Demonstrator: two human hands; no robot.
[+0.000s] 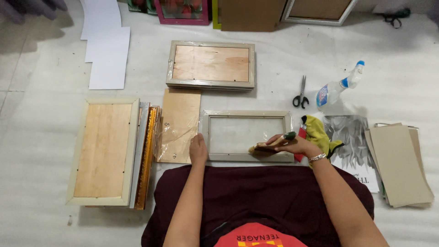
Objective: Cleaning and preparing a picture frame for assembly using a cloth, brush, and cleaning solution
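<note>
A pale picture frame [247, 115] lies face down on the floor in front of me, its glass pane showing. My left hand [198, 148] presses flat on the frame's near left corner. My right hand [292, 144] grips a wooden-handled brush [265, 147] whose bristles rest on the frame's near right edge. A loose plywood backing board [179, 124] lies just left of the frame, partly under clear plastic wrap.
Stacked frames [104, 151] lie at the left, another wrapped frame [210, 64] lies beyond. Scissors [301, 93], a spray bottle [340, 87], a yellow cloth [318, 132], a grey print [352, 137] and cardboard sheets [398, 164] are at the right. White paper sheets [107, 50] lie at the back left.
</note>
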